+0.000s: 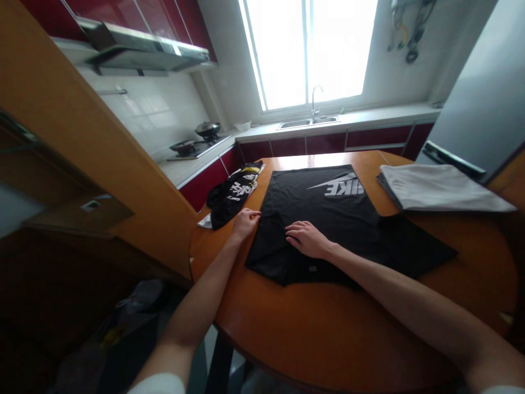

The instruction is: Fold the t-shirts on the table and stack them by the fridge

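"One shirt [301, 200] is lying where?"
"On the table [295, 334], stretching rightward from the left hand [246, 223], whose fingers are pinching its edge; the right hand [308, 238] is resting atop, fingers loosely parted."

The left arm [209, 290] rises from the bottom edge, left of centre, slanting up and rightward with the elbow slightly bent. Its forearm is bare below a white sleeve [159, 384] at the lower border. The left hand [246, 222] sits near the middle of the frame, fingers curled inward and their tips toward the right; whether thumb and forefinger meet is hard to tell at this size. The right arm [394, 287] reaches in from the lower right corner, long and bare, angled up and leftward. The right hand [308, 239] lies right of centre, back upward, fingers loosely bent and pointing left.
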`<state>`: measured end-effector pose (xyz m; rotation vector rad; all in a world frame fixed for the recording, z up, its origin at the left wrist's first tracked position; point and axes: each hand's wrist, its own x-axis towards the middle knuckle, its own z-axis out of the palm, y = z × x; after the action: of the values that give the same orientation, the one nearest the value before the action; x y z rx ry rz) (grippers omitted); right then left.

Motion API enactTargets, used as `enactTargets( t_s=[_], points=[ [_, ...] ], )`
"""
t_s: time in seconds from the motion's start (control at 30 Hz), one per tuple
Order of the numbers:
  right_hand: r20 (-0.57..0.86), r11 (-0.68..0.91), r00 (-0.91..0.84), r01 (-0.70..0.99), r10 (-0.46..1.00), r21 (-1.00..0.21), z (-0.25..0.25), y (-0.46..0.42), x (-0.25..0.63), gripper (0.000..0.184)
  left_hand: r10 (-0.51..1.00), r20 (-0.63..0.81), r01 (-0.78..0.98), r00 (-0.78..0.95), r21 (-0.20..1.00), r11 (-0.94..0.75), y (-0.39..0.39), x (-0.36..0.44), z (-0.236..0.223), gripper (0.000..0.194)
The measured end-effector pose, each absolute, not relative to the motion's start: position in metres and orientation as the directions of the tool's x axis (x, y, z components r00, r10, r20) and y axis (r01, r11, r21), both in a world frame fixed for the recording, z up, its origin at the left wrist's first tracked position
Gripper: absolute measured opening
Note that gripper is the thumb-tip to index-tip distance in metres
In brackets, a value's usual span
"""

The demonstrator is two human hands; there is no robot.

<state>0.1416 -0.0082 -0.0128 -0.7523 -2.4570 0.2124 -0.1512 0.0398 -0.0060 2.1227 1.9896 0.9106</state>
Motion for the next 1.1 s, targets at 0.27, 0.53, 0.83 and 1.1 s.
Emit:
enactTargets(
  t_s=[0.27, 0.53, 0.83, 1.1],
  points=[
    [0.459, 0.828, -0.689, 0.471, 0.561, -0.304, -0.012, -0.008, 0.142, 0.027, 0.948, 0.318, 0.898, -0.023, 0.422, -0.121, 0.036, -0.144, -0.006, 0.021],
    [0.494, 0.829, -0.667, 0.467, 0.558, -0.306, -0.01, -0.009, 0.143, 0.026, 0.874, 0.434, 0.748, 0.22, 0.5, -0.436, 0.025, -0.12, 0.007, 0.032],
    [0.496, 0.828, -0.664, 0.476, 0.56, -0.298, -0.011, -0.009, 0.142, 0.025, 0.85, 0.126, 0.799, 0.512, 0.295, -0.525, 0.02, -0.103, -0.016, 0.057],
    [0.485, 0.83, -0.674, 0.472, 0.557, -0.297, -0.012, -0.009, 0.141, 0.025, 0.859, 0.171, 0.809, 0.484, 0.287, -0.513, 0.016, -0.101, -0.012, 0.053]
  ],
)
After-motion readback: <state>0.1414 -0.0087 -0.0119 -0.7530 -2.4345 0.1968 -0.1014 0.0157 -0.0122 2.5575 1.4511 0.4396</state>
